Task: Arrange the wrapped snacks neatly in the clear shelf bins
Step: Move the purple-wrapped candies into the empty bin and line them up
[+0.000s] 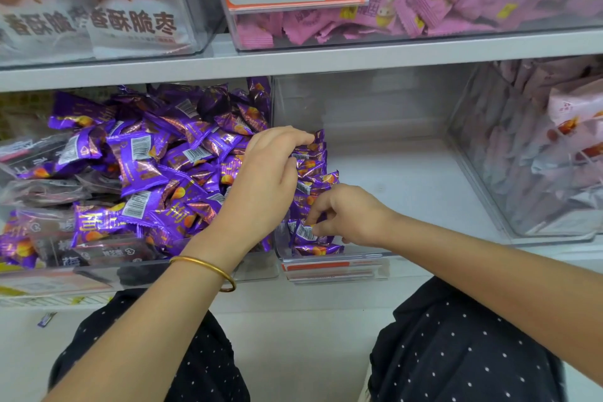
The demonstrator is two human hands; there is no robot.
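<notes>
White shelf (326,64) carries clear bins side by side. Left bin (257,268) holds a loose heap of purple snacks (146,173). Middle bin (408,179) has a snack row (315,173) stood on edge along its left wall, front to back. L hand (267,179), gold bangle (208,271) on wrist, curls over the row's far end, grip holding it. R hand (350,215) grip narrow, pinching front packet (305,232) near bin's front lip

There are two hands, left hand (266,183) and right hand (350,217), and one gold bangle (208,269). The purple snacks (140,170) are too many to count.
</notes>
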